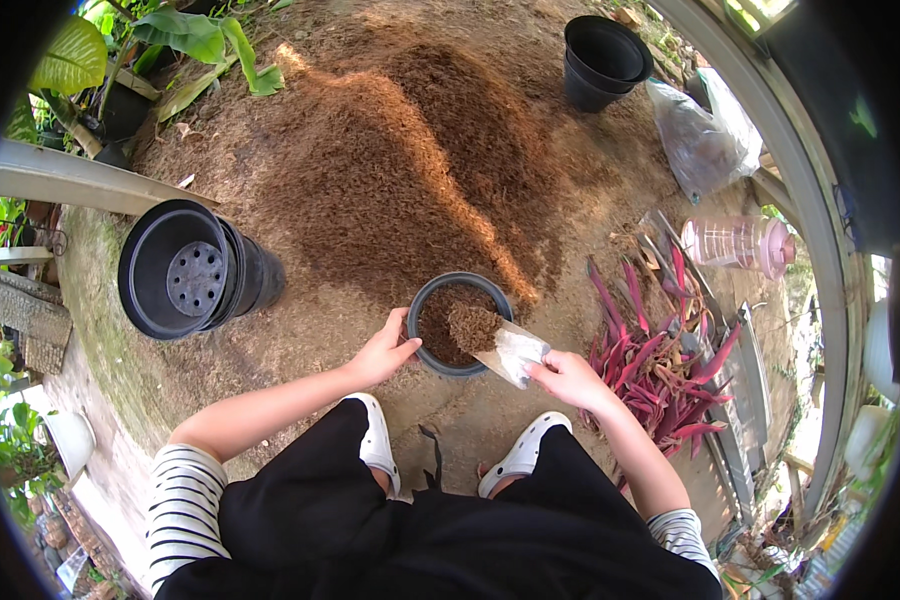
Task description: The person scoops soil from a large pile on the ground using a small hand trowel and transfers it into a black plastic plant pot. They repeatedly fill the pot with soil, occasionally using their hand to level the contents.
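A round dark grey pot (416, 318) stands on the ground between my feet and a large mound of brown, fibrous potting mix (370, 190). My left hand (382, 352) grips its left rim, fingers on the outside. In my right hand (570, 380) is a whitish scoop (515, 352), tilted over the right side of the pot. A heap of brown mix (473, 328) lies on the scoop's front end, above the opening. More of the same mix shows inside the pot; how deep it is, I cannot tell.
Stacked black pots (250, 268) lie on their side at left; another black pot (606, 62) stands far right. Pink-red leafy cuttings (660, 370) lie near my right arm, with a pink-lidded clear jug (735, 245) and a clear plastic bag (705, 135) beyond.
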A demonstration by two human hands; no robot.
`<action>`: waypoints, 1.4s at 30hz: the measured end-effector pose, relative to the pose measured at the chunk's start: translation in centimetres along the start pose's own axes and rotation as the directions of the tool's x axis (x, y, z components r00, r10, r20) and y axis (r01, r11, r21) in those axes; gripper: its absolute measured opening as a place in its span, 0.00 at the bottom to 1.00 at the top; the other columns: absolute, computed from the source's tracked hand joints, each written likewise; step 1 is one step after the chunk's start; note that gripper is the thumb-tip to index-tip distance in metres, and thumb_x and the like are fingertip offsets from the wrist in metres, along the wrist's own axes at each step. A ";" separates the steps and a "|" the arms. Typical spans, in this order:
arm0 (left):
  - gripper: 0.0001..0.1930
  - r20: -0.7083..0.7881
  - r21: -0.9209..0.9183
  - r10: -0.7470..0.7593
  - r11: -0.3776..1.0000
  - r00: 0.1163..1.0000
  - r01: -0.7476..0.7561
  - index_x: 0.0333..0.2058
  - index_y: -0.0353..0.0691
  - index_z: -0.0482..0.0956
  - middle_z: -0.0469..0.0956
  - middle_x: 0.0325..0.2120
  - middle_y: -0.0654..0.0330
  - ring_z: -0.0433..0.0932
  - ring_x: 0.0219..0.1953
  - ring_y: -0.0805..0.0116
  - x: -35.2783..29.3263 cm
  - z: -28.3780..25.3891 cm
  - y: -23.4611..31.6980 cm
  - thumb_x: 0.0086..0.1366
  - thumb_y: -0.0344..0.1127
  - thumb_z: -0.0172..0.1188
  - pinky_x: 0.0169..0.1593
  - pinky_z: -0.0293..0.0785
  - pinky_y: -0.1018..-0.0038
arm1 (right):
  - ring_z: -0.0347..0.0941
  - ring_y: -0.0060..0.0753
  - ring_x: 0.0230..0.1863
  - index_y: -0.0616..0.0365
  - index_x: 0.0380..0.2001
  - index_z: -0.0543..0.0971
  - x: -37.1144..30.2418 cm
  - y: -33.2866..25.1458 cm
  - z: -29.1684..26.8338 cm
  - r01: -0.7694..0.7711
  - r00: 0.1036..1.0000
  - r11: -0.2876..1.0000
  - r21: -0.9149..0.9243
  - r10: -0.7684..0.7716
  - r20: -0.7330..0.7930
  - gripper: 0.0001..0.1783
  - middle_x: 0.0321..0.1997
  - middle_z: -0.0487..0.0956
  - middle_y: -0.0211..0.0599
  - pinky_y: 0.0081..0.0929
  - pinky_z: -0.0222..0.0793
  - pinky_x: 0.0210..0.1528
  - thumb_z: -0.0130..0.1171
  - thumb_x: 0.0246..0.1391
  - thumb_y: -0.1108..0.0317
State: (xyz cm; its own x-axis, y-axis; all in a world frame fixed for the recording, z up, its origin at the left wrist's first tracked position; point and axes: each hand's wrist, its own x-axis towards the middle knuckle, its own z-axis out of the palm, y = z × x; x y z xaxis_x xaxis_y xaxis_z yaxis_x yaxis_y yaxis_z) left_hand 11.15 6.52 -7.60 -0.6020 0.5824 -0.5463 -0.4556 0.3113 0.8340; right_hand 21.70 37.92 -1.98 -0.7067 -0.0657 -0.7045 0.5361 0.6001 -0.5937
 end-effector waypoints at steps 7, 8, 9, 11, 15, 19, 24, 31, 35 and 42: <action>0.26 0.028 0.138 0.018 0.990 0.999 -0.022 0.58 0.36 0.52 0.73 0.38 0.53 0.75 0.36 0.67 0.4 -0.2 -0.1 0.66 0.34 0.53 0.41 0.73 0.70 | 0.76 0.49 0.27 0.66 0.29 0.78 -0.4 -1.6 -0.8 0.024 0.995 0.996 -0.081 -0.032 -0.092 0.26 0.23 0.77 0.52 0.39 0.68 0.32 0.55 0.56 0.48; 0.26 0.029 0.126 0.023 0.992 0.999 -0.026 0.58 0.36 0.52 0.73 0.38 0.53 0.76 0.36 0.67 0.3 -0.2 -0.1 0.66 0.34 0.53 0.41 0.73 0.70 | 0.76 0.50 0.28 0.66 0.30 0.78 -0.5 -1.9 -0.9 0.020 0.998 0.994 -0.103 -0.026 -0.056 0.26 0.23 0.77 0.52 0.39 0.68 0.33 0.55 0.56 0.48; 0.26 0.029 0.114 0.027 0.993 0.999 -0.030 0.58 0.36 0.52 0.73 0.38 0.52 0.76 0.36 0.67 0.3 -0.2 -0.1 0.66 0.33 0.53 0.41 0.73 0.70 | 0.76 0.50 0.28 0.66 0.30 0.78 -0.6 -2.3 -1.1 0.016 1.000 0.992 -0.125 -0.019 -0.020 0.26 0.23 0.77 0.53 0.39 0.68 0.33 0.55 0.56 0.48; 0.26 0.034 0.109 0.040 0.993 0.999 -0.043 0.58 0.36 0.53 0.74 0.38 0.52 0.77 0.37 0.66 0.4 -0.4 -0.5 0.66 0.33 0.53 0.42 0.74 0.70 | 0.76 0.51 0.29 0.66 0.31 0.78 -0.5 -2.6 -1.0 0.018 1.000 0.992 -0.123 -0.018 0.002 0.26 0.23 0.77 0.53 0.40 0.68 0.34 0.55 0.56 0.48; 0.26 0.039 0.094 0.047 0.994 0.998 -0.050 0.58 0.35 0.52 0.74 0.38 0.52 0.78 0.38 0.65 0.4 -0.4 -0.5 0.66 0.33 0.53 0.43 0.75 0.69 | 0.76 0.53 0.32 0.68 0.32 0.77 -0.8 -2.3 -1.2 -0.023 0.997 0.993 -0.112 0.014 -0.079 0.26 0.26 0.77 0.55 0.41 0.68 0.36 0.54 0.56 0.49; 0.26 0.040 0.077 0.028 0.997 0.999 -0.031 0.58 0.35 0.52 0.74 0.38 0.51 0.78 0.38 0.65 0.2 -0.4 -0.3 0.66 0.33 0.53 0.43 0.75 0.69 | 0.76 0.54 0.34 0.69 0.32 0.77 -1.2 -2.0 -1.5 -0.021 0.991 0.996 -0.090 0.009 -0.136 0.26 0.29 0.78 0.56 0.41 0.68 0.37 0.54 0.57 0.49; 0.26 0.033 0.100 0.030 0.994 0.999 -0.033 0.58 0.35 0.52 0.74 0.37 0.51 0.77 0.38 0.65 0.3 -0.3 -0.2 0.67 0.33 0.53 0.43 0.75 0.69 | 0.77 0.53 0.34 0.69 0.34 0.77 -1.1 -2.0 -1.2 -0.050 0.995 0.997 -0.063 0.044 -0.084 0.26 0.28 0.78 0.57 0.40 0.69 0.38 0.54 0.57 0.50; 0.26 0.044 0.085 0.025 0.996 0.999 -0.028 0.58 0.36 0.52 0.74 0.38 0.51 0.77 0.38 0.66 0.3 -0.4 -0.3 0.67 0.33 0.53 0.43 0.74 0.69 | 0.77 0.52 0.32 0.67 0.33 0.78 -1.3 -3.3 -2.5 -0.021 0.998 0.993 -0.117 0.013 -0.067 0.24 0.27 0.78 0.55 0.39 0.68 0.37 0.54 0.57 0.51; 0.26 0.035 0.074 0.023 0.997 0.999 -0.025 0.58 0.36 0.52 0.74 0.38 0.51 0.77 0.38 0.66 0.2 -0.4 -0.4 0.67 0.34 0.54 0.42 0.74 0.69 | 0.76 0.54 0.32 0.67 0.32 0.78 -1.8 -2.2 -4.7 -0.027 0.999 0.972 -0.232 0.021 -0.028 0.24 0.27 0.77 0.56 0.41 0.68 0.36 0.54 0.56 0.51; 0.26 0.050 0.110 0.007 0.994 0.999 -0.012 0.58 0.36 0.52 0.74 0.38 0.51 0.77 0.39 0.66 0.2 -0.3 0.2 0.67 0.33 0.53 0.43 0.74 0.69 | 0.75 0.57 0.31 0.68 0.28 0.77 -2.0 -1.4 -4.4 -0.021 0.998 0.973 -0.231 0.006 -0.064 0.25 0.25 0.76 0.57 0.43 0.68 0.35 0.55 0.56 0.50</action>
State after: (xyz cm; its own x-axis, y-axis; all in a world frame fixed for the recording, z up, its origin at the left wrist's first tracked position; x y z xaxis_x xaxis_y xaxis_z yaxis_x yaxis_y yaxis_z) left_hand 10.71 6.44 -7.53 -0.5715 0.6214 -0.5359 -0.3734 0.3846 0.8442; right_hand 20.36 40.67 2.00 -0.7313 -0.0111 -0.6820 0.4296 0.7692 -0.4731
